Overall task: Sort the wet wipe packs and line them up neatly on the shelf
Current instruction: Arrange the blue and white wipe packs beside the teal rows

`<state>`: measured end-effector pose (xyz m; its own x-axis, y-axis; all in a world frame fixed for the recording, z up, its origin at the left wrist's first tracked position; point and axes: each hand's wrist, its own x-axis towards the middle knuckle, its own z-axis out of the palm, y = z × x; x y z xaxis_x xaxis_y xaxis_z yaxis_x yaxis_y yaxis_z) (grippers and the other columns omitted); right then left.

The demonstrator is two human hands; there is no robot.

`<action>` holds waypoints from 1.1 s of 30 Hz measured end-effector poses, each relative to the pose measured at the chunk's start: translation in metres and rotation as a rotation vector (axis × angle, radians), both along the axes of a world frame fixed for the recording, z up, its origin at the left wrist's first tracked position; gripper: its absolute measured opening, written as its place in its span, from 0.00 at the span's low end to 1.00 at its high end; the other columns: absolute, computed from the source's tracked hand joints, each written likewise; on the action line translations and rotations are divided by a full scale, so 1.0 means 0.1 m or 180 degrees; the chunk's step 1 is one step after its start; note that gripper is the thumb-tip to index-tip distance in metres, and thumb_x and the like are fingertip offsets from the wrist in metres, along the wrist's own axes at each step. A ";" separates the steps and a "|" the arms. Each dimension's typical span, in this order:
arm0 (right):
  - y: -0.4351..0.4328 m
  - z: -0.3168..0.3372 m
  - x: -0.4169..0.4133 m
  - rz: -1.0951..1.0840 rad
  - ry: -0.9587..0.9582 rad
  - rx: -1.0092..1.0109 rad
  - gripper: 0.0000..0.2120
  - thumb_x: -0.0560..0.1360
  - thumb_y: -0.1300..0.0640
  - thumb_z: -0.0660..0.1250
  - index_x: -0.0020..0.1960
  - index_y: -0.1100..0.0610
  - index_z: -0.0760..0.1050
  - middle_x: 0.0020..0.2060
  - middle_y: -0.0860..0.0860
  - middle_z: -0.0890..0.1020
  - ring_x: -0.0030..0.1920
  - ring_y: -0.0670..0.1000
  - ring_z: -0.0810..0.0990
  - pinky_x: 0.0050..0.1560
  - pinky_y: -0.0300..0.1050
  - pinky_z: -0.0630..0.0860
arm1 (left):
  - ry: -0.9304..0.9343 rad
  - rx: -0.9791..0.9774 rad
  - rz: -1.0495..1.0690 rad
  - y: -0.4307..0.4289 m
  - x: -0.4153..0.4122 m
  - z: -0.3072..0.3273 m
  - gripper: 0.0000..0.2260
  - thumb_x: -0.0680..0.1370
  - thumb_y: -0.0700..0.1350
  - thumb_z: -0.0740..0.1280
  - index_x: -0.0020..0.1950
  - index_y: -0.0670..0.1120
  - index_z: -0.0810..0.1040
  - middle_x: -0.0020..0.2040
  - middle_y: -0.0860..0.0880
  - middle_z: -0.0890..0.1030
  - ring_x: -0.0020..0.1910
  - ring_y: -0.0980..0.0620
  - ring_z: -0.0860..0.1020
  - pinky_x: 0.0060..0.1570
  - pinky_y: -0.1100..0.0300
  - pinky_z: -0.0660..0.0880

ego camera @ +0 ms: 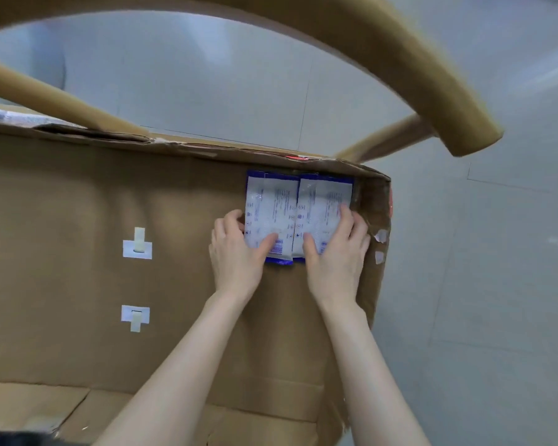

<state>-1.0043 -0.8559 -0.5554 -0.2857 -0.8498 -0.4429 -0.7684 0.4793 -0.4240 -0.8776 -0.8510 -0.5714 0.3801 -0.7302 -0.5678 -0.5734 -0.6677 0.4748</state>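
My left hand (236,252) and right hand (339,252) are both on the wet wipe packs, which lie flat on the cardboard shelf (78,194), tucked into its far right corner. The left pack (271,204) and the right pack (326,197) sit side by side, long edges touching, printed white backs up, with their far ends against the shelf's back wall.

My left fingers (231,220) curl round the outer edge of the left pack while the thumb presses on its top. My right fingers (356,223) bend over the outer edge of the right pack, the one nearer the corner's side wall, thumb on top as well. So each hand has a light hold on one pack, squeezing the pair together.

As I judge it, the row has only begun. Two packs are placed at the corner and look nearly square. Their near ends are a little uneven, so a small nudge is left there. Blue edges show below them; whether more packs lie underneath I cannot tell.

Leftward from the corner the shelf carries only two white tape patches (137,247), so most of the lining up is yet to come. I see no other packs waiting.
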 end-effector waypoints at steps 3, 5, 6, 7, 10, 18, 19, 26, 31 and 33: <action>0.01 -0.08 0.02 -0.0156 -0.0005 0.0016 0.36 0.73 0.55 0.71 0.75 0.58 0.56 0.68 0.59 0.64 0.67 0.57 0.63 0.68 0.49 0.62 | 0.0185 0.0098 0.0173 -0.02 0.05 -0.02 0.22 0.69 0.50 0.76 0.57 0.45 0.72 0.50 0.52 0.71 0.46 0.54 0.72 0.45 0.63 0.67; 0.01 -0.10 0.01 -0.0274 -0.0072 0.0024 0.39 0.72 0.55 0.73 0.75 0.58 0.55 0.66 0.58 0.65 0.68 0.57 0.63 0.69 0.50 0.63 | 0.0376 0.0165 0.0224 -0.02 0.11 -0.01 0.18 0.69 0.49 0.76 0.53 0.47 0.74 0.48 0.53 0.71 0.42 0.58 0.71 0.40 0.67 0.66; 0.00 -0.10 0.02 -0.0350 -0.0150 0.0031 0.39 0.71 0.56 0.74 0.75 0.59 0.55 0.66 0.58 0.65 0.67 0.56 0.64 0.69 0.49 0.63 | 0.0477 0.0171 0.0242 -0.01 0.14 -0.01 0.16 0.69 0.48 0.76 0.51 0.48 0.75 0.47 0.53 0.72 0.41 0.59 0.72 0.39 0.70 0.67; 0.00 -0.09 0.02 -0.0463 -0.0277 0.0027 0.39 0.70 0.57 0.74 0.74 0.59 0.57 0.65 0.57 0.66 0.67 0.55 0.65 0.68 0.48 0.64 | 0.0586 0.0161 0.0261 0.01 0.17 0.00 0.15 0.69 0.48 0.76 0.50 0.48 0.74 0.47 0.53 0.73 0.41 0.59 0.74 0.39 0.71 0.69; 0.01 -0.04 0.04 -0.0893 -0.0760 0.0059 0.31 0.70 0.58 0.74 0.68 0.58 0.65 0.60 0.52 0.69 0.61 0.50 0.71 0.60 0.42 0.73 | 0.1022 0.0085 0.0442 0.07 0.22 0.07 0.12 0.72 0.46 0.74 0.49 0.49 0.73 0.47 0.56 0.79 0.44 0.61 0.79 0.40 0.67 0.75; 0.26 0.52 0.11 -0.1057 -0.2005 0.0268 0.12 0.74 0.55 0.70 0.54 0.52 0.70 0.48 0.41 0.78 0.46 0.41 0.81 0.36 0.29 0.76 | 0.2049 -0.0258 0.1148 0.38 0.23 0.70 0.07 0.79 0.44 0.65 0.56 0.49 0.73 0.52 0.54 0.81 0.48 0.58 0.82 0.41 0.63 0.79; 0.29 0.63 0.11 -0.1055 -0.2186 0.0300 0.10 0.75 0.55 0.69 0.54 0.52 0.71 0.49 0.42 0.79 0.46 0.40 0.82 0.36 0.30 0.77 | 0.2173 -0.0268 0.1185 0.44 0.23 0.82 0.07 0.79 0.46 0.64 0.57 0.49 0.73 0.54 0.53 0.81 0.50 0.57 0.82 0.44 0.60 0.80; 0.61 1.56 0.26 -0.0935 -0.3029 0.0751 0.11 0.80 0.51 0.59 0.52 0.56 0.76 0.44 0.46 0.84 0.43 0.45 0.84 0.37 0.36 0.79 | 0.2823 -0.0516 0.1595 0.96 0.23 1.81 0.13 0.82 0.53 0.52 0.65 0.56 0.70 0.59 0.55 0.80 0.56 0.52 0.80 0.54 0.49 0.78; 0.84 2.13 0.50 -0.0491 -0.2964 0.0948 0.13 0.82 0.46 0.54 0.53 0.49 0.76 0.50 0.49 0.84 0.51 0.50 0.83 0.53 0.50 0.79 | 0.3060 -0.0735 0.1841 1.28 0.38 2.39 0.16 0.84 0.51 0.50 0.68 0.52 0.69 0.60 0.52 0.80 0.59 0.51 0.79 0.59 0.51 0.74; 0.92 2.38 0.64 -0.0277 -0.2992 0.1023 0.15 0.81 0.46 0.53 0.52 0.50 0.77 0.50 0.52 0.84 0.50 0.54 0.83 0.50 0.52 0.78 | 0.3123 -0.0868 0.1798 1.41 0.52 2.61 0.16 0.84 0.49 0.51 0.69 0.52 0.69 0.61 0.51 0.80 0.60 0.50 0.78 0.59 0.52 0.74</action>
